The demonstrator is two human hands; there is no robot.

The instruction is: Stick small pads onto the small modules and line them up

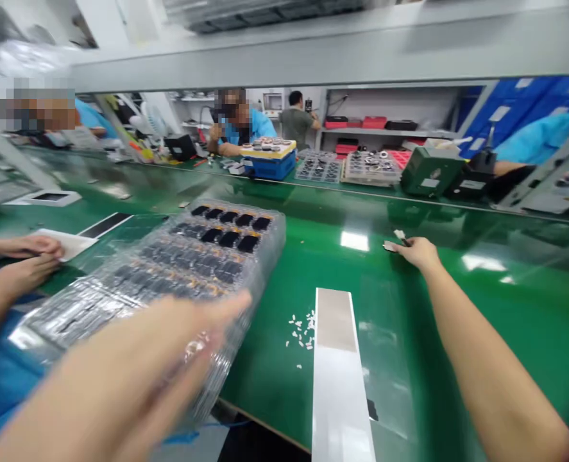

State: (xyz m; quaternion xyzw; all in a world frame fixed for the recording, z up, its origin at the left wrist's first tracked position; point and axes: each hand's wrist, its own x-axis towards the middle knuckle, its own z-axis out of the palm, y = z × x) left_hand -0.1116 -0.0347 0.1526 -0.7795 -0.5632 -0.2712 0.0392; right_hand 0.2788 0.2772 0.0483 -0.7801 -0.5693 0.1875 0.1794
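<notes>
The open left hand (pixel 120 378) spreads over a clear tray stack (pixel 169 282), kept within reach at 10 o'clock, while the right hand (pixel 419 253) pinches a small piece (pixel 399 235) at 1 o'clock on the green surface (pixel 274 359).

Right forearm (pixel 486 366): bare skin from the lower frame edge to the wrist, with a smooth, even taper. Right hand (pixel 421 253): bare, small in view at the far end of the forearm. Left hand (pixel 120 378): bare, broad, and strongly motion-blurred in the foreground; nail and knuckle detail cannot be resolved. Both limbs show uniform surfaces.
</notes>
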